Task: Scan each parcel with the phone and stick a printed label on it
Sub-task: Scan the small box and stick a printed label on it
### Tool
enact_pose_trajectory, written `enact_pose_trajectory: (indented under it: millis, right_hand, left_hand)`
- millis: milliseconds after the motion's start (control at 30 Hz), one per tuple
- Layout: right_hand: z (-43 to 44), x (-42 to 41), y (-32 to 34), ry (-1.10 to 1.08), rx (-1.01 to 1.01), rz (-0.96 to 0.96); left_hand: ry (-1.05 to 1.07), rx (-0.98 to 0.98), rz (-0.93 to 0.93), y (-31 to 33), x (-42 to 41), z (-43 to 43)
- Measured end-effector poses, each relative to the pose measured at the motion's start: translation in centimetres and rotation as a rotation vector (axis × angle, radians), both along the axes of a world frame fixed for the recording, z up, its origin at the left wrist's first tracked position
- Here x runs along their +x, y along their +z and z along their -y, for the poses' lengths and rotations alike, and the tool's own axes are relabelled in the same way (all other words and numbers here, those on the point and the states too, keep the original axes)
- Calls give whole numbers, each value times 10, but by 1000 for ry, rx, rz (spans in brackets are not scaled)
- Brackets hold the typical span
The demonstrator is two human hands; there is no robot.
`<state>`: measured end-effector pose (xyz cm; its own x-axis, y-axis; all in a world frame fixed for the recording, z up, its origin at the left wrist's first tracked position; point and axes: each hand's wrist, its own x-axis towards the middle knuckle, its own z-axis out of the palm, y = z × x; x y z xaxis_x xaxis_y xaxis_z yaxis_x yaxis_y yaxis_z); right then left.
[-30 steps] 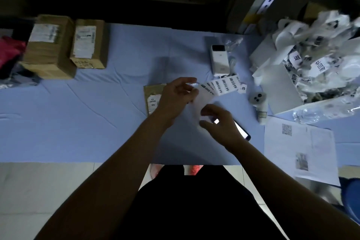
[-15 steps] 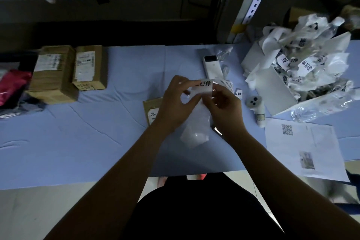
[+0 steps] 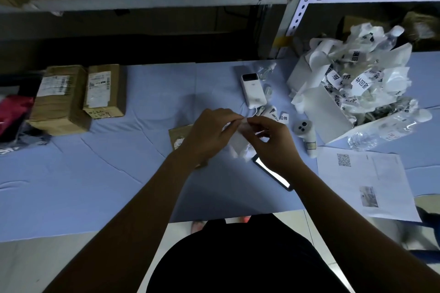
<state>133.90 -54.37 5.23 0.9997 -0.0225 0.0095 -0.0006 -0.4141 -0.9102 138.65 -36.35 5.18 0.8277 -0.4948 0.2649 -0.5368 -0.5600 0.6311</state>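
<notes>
1. My left hand (image 3: 212, 135) and right hand (image 3: 273, 143) are both curled, their fingertips pinching the printed label (image 3: 237, 144) between them, just above the table (image 3: 119, 173).
2. I judge the label feather-light, limp and tacky once peeled. It may curl onto itself, so I'd hold only its corner edges.
3. The small parcel (image 3: 178, 137) lies at nine o'clock of the label, partly under my left hand. The lit phone (image 3: 273, 173) lies at five o'clock.

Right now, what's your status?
Left hand and right hand pinch white paper label strip. Small brown cardboard parcel beneath left hand. Black phone by right wrist.
</notes>
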Motion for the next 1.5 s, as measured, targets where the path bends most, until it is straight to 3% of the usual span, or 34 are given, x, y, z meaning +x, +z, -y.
enact_pose_trajectory:
  millis: [267,433,533,667,967,1200,1367,1500]
  right_hand:
    - [4,-3,-5,27,130,-10]
    - [9,-3,-11,-20,329,-77]
    - [10,-2,-12,-21,369,-96]
    - [6,-2,-11,-105,571,-152]
    - [7,3,-3,31,331,-51]
    - [9,7,-11,29,290,-94]
    - [8,6,-26,-119,113,-104]
    - [5,1,-30,-211,-52,-59]
  left_hand:
    - [1,29,-3,0,-3,5]
    - [-25,9,-132,-1,-4,8]
    - [-27,-38,-168,-5,-4,8]
    - [4,-95,-172,-11,-7,11]
    - [80,-273,-308,-16,-10,5]
    - [145,-333,-321,-16,-9,6]
    - [437,-410,-302,-15,-9,6]
    - [619,-299,-89,-9,-9,-7]
